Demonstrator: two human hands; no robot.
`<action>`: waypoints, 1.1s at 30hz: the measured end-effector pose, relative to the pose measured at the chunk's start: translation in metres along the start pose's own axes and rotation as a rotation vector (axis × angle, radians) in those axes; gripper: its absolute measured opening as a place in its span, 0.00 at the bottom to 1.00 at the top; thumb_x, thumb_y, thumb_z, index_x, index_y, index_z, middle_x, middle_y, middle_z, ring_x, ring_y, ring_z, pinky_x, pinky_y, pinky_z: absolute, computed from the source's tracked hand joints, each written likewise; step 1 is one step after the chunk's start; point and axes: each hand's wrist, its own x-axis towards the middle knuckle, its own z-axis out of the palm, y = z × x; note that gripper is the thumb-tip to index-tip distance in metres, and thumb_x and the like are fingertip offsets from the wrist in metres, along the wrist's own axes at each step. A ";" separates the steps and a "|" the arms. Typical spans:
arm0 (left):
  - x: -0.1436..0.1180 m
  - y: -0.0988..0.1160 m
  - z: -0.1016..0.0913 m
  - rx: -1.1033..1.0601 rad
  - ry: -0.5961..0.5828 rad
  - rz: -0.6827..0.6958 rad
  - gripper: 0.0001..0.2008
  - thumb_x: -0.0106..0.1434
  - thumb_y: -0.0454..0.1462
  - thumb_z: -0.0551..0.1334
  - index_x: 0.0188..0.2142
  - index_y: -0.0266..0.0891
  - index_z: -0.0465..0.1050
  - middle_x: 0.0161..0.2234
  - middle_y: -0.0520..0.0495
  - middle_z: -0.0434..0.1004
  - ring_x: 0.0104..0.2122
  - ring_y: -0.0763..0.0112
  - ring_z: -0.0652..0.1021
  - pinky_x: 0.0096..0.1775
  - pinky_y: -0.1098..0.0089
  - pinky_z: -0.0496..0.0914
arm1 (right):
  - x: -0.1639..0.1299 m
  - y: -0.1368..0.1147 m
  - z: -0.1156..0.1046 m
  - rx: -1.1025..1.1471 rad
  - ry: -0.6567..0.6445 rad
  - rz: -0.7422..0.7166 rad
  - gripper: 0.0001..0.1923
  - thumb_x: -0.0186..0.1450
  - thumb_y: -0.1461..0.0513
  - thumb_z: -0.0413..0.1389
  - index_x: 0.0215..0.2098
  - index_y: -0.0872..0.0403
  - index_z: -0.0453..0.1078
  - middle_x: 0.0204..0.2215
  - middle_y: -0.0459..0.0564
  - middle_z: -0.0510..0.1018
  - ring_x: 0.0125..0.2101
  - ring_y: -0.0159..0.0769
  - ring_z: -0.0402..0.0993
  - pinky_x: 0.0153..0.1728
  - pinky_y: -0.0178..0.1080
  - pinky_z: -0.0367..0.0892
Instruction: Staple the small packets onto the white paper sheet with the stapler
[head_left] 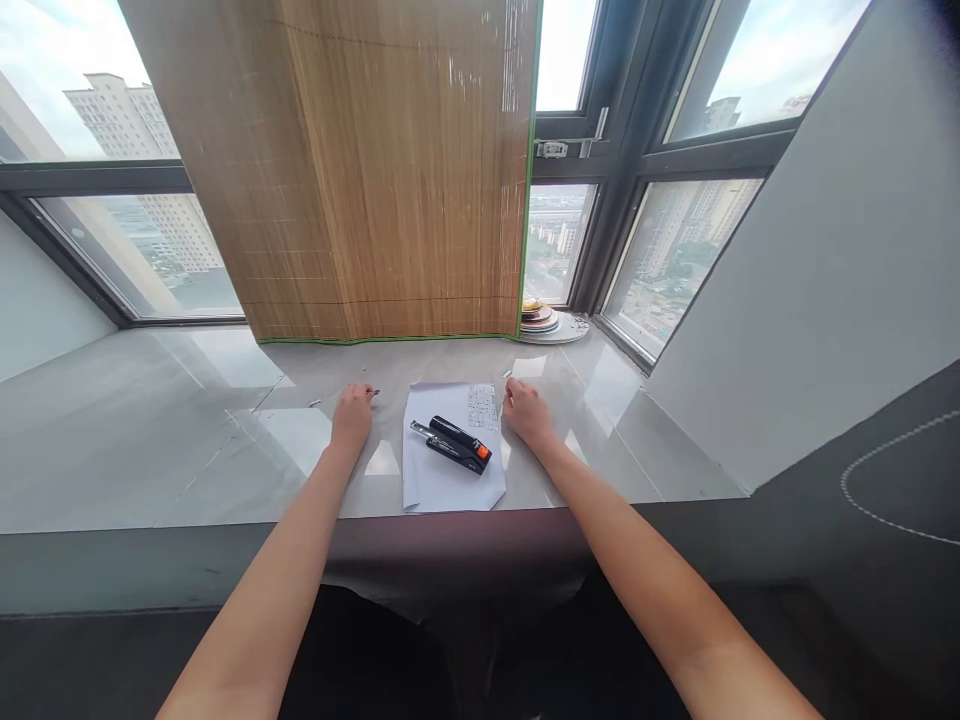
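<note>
- Black and silver, with an orange patch at its lower right end, a stapler (457,447) lies slantwise on white paper (421,490), its two arms spread apart toward the upper left.
- The paper rests between the person's hands, its lower edge close to the front of a pale, glossy tiled ledge (217,470); dense printing (482,406) fills its upper right part.
- The left hand (351,415) sits left of the paper, its fingers drawn together on a small dark piece (376,392), too small to name.
- The right hand (527,410) rests just beside the paper's right edge, fingers curled in; whether it holds anything cannot be told.
- Just beyond the right fingertips lies a small strip (508,373); another tiny sliver (315,403) lies on the tiles to the left of the left hand.
- Behind, a brown slatted blind (390,180) with green edging hangs down to the ledge.
- Beside its lower right corner, a stack of plates (551,328) stands near the dark window frame (626,150).
</note>
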 end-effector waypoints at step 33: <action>-0.078 0.025 0.027 0.359 -0.485 0.592 0.10 0.73 0.39 0.62 0.49 0.43 0.80 0.42 0.44 0.79 0.43 0.62 0.79 0.48 0.62 0.73 | -0.036 -0.039 -0.004 0.481 -0.244 -0.735 0.24 0.70 0.58 0.61 0.62 0.52 0.64 0.49 0.57 0.78 0.47 0.46 0.76 0.51 0.46 0.72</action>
